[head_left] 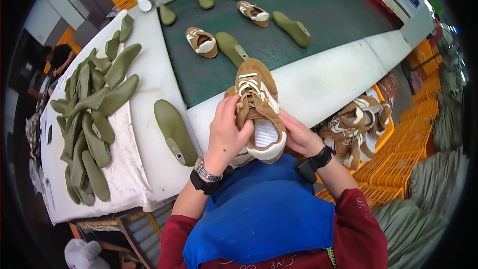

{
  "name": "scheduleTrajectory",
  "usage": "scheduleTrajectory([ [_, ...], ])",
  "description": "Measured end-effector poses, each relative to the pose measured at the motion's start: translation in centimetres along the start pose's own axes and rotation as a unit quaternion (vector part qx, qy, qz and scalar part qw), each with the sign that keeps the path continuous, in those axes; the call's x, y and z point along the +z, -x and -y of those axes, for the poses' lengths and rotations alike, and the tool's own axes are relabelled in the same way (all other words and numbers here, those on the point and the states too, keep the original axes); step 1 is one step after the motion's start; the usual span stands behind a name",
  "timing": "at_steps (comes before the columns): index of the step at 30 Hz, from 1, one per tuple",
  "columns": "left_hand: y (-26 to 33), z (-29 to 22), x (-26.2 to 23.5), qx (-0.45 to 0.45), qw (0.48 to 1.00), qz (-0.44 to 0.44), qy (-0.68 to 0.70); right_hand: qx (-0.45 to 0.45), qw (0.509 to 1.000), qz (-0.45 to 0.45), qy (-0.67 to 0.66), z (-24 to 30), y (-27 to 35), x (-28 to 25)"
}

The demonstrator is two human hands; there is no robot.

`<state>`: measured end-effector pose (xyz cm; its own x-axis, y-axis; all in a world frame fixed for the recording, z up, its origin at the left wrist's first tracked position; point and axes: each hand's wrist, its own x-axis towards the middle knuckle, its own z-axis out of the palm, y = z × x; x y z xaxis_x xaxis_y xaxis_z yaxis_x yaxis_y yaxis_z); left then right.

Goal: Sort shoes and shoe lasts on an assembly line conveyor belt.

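Note:
A brown suede sneaker (269, 84) with white stripes and tied laces is held in front of my body, toe pointing away, its white lined collar toward me. My left hand (225, 132) grips it on the left, thumb at the opening. On the right side, my right hand (299, 135) closes around the heel area, fingers partly hidden under the shoe. Part of a second brown sneaker (242, 158) shows beneath and to the left of the first; how it is held cannot be made out. To the left, a single olive-green shoe last (171, 125) lies on the white tabletop.
A pile of green shoe lasts (94, 99) covers the left white table (158, 182). Sneakers (201, 42) and lasts stand on the dark green belt (194, 77). At right, an orange crate (390, 130) holds several sneakers, beside stacked orange crates (406, 152). Another person (82, 254) is low at left.

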<state>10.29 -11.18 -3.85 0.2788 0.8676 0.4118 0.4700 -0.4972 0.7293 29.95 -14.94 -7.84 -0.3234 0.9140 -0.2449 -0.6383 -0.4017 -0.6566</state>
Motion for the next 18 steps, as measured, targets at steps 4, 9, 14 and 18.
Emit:
scheduleTrajectory([
  [4,-0.2,1.1,0.0,-0.044,0.998,-0.039,-0.027,-0.261,0.817,-0.150,0.492,1.2,-0.2,1.7],
  [9,0.2,0.0,0.4,0.007,1.000,-0.008,-0.015,-0.259,0.724,-0.080,0.634,2.8,-1.5,4.3],
  [14,0.9,0.3,0.7,0.023,1.000,-0.020,0.002,-0.289,0.774,-0.078,0.558,3.3,-1.4,3.5],
  [18,1.2,0.2,1.2,0.017,0.999,-0.031,-0.008,-0.289,0.836,-0.080,0.460,2.8,-1.2,2.8],
])
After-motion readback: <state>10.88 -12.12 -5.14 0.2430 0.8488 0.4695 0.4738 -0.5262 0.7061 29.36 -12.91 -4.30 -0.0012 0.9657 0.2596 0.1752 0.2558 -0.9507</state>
